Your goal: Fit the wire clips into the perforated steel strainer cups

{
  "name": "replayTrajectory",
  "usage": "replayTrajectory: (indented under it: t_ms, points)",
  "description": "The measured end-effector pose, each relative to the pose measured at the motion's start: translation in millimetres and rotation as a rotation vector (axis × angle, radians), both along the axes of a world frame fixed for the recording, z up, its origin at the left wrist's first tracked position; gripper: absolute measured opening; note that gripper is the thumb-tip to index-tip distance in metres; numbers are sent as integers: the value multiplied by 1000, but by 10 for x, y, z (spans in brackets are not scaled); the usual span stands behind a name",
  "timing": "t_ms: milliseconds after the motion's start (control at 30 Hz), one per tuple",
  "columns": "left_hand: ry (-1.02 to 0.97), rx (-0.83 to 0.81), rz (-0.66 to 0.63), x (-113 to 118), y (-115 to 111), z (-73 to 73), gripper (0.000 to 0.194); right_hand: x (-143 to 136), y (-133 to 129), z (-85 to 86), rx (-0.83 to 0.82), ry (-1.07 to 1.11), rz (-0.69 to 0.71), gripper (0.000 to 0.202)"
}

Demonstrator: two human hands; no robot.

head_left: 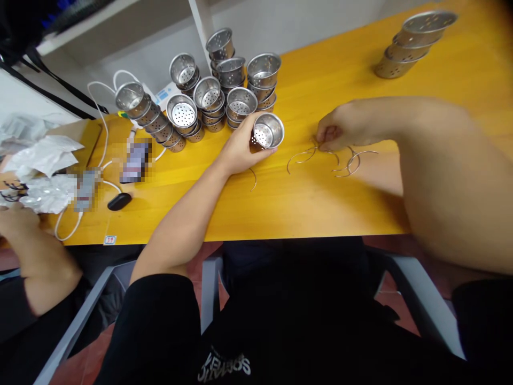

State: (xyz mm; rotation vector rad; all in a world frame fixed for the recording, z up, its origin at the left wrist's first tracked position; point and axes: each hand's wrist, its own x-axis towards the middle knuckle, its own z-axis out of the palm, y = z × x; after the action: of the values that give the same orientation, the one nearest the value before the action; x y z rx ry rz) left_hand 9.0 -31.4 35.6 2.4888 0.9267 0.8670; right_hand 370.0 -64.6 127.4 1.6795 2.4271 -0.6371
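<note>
My left hand [239, 145] is wrapped round a perforated metal cup [269, 131], its open mouth tilted up towards me. Over the table to the right, my right hand [339, 128] is closed in a pinch, fingertips down at a thin curved metal wire [303, 154]. More curved wires [352, 163] lie loose beneath and beside that hand, partly overlapping. Another single wire [255, 180] rests on the table just below the left hand. Behind the held cup stand several stacks of similar perforated cups [240, 101].
A leaning cup stack [146, 115] stands at the left, near a phone [136, 162], white cables and a black oval case [119, 201]. Another stack [412, 43] is at the far right of the yellow table [280, 214]. A co-worker's hand [18, 222] is by plastic bags [50, 192].
</note>
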Motion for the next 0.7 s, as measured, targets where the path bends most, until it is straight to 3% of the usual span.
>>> replayTrajectory:
  t_ms: [133, 367, 500, 700]
  points:
    - [-8, 2, 35, 13, -60, 45, 96, -98, 5, -77, 38, -27, 23, 19]
    - [-42, 14, 59, 12, -3, -45, 98, -123, 104, -382, 169, -50, 97, 25]
    - [-59, 14, 66, 20, 24, -107, 101, -250, 22, -259, 162, 59, 24, 35]
    - [-130, -1, 57, 15, 99, -218, 101, -283, -94, 29, 246, 107, 24, 24]
